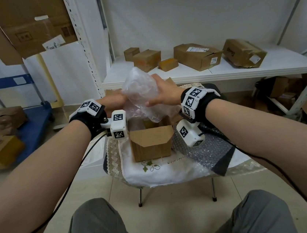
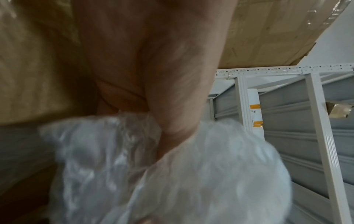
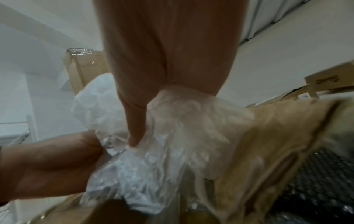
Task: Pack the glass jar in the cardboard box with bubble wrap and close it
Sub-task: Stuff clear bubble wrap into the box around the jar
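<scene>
A crumpled bundle of clear bubble wrap [image 1: 139,91] hangs above the open cardboard box [image 1: 152,143], its lower end trailing toward the opening. My left hand [image 1: 119,99] grips the bundle from the left and my right hand [image 1: 156,91] grips it from the right, thumb on the near side. In the left wrist view the thumb of my left hand [image 2: 172,91] digs into the bubble wrap [image 2: 201,174]. In the right wrist view my right hand [image 3: 153,91] presses into the bubble wrap [image 3: 172,144] opposite my left hand [image 3: 47,166]. Something yellowish shows inside the box; I cannot tell whether a jar is in the wrap.
The box stands on a small round table with a white embroidered cloth [image 1: 155,171]. A flat sheet of bubble wrap [image 1: 208,148] lies on it to the right. Behind is a white shelf [image 1: 220,72] with several cardboard boxes. A blue trolley [image 1: 32,120] with boxes stands at left.
</scene>
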A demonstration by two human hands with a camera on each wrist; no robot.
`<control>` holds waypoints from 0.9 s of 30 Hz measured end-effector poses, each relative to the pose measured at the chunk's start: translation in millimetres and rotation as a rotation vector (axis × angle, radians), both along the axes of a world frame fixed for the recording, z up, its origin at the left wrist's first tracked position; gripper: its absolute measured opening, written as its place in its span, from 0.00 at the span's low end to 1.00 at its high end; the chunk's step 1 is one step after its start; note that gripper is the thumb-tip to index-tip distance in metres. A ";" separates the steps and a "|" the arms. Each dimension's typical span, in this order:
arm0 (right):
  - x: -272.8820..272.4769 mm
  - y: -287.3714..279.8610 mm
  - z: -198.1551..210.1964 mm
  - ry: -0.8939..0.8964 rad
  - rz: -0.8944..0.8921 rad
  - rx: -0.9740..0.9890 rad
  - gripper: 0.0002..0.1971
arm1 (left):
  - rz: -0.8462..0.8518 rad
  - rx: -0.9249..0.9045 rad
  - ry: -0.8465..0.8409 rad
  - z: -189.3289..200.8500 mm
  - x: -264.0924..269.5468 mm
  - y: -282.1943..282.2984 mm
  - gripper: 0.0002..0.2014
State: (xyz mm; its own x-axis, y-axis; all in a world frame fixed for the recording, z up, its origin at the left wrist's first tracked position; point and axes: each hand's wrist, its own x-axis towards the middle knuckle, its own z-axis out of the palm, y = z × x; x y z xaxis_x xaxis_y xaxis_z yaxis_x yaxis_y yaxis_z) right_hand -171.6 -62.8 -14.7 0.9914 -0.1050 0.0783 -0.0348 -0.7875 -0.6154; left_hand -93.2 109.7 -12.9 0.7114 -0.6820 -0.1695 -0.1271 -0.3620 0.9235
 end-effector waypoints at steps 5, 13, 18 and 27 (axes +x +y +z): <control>-0.3 -0.1 -10.5 0.067 0.020 0.012 0.45 | -0.054 -0.046 0.306 -23.5 40.6 7.4 0.24; 5.2 11.9 -11.6 0.172 0.071 -0.199 0.35 | -0.150 0.075 0.347 -6.0 27.1 5.9 0.44; 7.6 19.1 -20.2 0.315 0.148 -0.365 0.32 | -0.309 0.459 0.113 5.4 10.3 -3.8 0.27; 5.2 5.6 4.2 0.433 0.087 -0.250 0.19 | -0.375 0.605 -0.199 -7.7 18.5 -16.8 0.31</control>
